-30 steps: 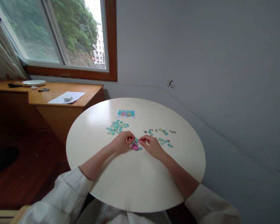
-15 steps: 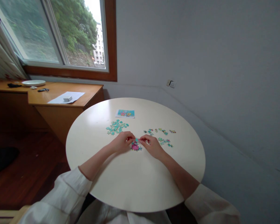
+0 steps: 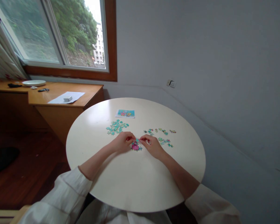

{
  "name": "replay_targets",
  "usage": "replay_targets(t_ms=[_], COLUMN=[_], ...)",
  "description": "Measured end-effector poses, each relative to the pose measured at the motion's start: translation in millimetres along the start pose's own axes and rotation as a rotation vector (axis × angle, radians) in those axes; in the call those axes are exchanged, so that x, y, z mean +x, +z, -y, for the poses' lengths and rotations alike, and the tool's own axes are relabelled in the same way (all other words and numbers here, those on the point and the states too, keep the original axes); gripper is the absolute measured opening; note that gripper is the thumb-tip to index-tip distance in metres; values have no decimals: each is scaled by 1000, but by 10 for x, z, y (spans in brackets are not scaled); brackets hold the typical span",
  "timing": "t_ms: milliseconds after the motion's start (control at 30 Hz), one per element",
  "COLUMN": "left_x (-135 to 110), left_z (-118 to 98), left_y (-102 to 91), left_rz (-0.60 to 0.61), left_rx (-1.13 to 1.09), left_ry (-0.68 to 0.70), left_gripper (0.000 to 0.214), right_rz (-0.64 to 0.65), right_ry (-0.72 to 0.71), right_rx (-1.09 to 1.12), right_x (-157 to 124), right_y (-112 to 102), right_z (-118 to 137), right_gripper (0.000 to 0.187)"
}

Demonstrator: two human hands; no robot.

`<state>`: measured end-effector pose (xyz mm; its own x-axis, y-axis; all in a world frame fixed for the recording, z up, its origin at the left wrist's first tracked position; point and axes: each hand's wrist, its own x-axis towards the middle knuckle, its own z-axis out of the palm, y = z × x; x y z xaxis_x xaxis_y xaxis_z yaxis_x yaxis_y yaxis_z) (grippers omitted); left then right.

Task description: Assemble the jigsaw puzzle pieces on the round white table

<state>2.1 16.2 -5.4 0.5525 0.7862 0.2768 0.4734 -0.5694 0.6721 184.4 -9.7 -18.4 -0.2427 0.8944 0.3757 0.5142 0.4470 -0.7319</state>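
A small joined patch of jigsaw puzzle (image 3: 135, 146), pink in the middle with teal edges, lies on the round white table (image 3: 130, 180). At its far edge, my left hand (image 3: 123, 141) and my right hand (image 3: 152, 145) meet from either side. Both pinch at a teal puzzle piece (image 3: 137, 140) between their fingertips. The fingers partly cover this piece, and whether it is locked into the patch I cannot tell. Beyond my left hand is a pile of loose teal puzzle pieces (image 3: 116, 127).
Loose pieces (image 3: 164, 141) are scattered right of my right hand, with more pieces (image 3: 163, 131) behind them. A picture card (image 3: 126, 113) lies near the table's far side. At the left stands a wooden desk (image 3: 90, 93) with paper (image 3: 76, 96), a small white box (image 3: 67, 99) and a white plate (image 3: 34, 83).
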Motion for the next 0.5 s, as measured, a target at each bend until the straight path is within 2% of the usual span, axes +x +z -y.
replay_targets(t_ms=[500], left_x=[-9], left_z=[-37], left_y=[-18], left_rz=[2], left_rx=[-20], left_ry=[-10], left_gripper=[16], right_rz=[0], right_ry=[-1], right_rx=[-6], right_x=[-1], right_y=[-3], right_z=[6], right_gripper=[10])
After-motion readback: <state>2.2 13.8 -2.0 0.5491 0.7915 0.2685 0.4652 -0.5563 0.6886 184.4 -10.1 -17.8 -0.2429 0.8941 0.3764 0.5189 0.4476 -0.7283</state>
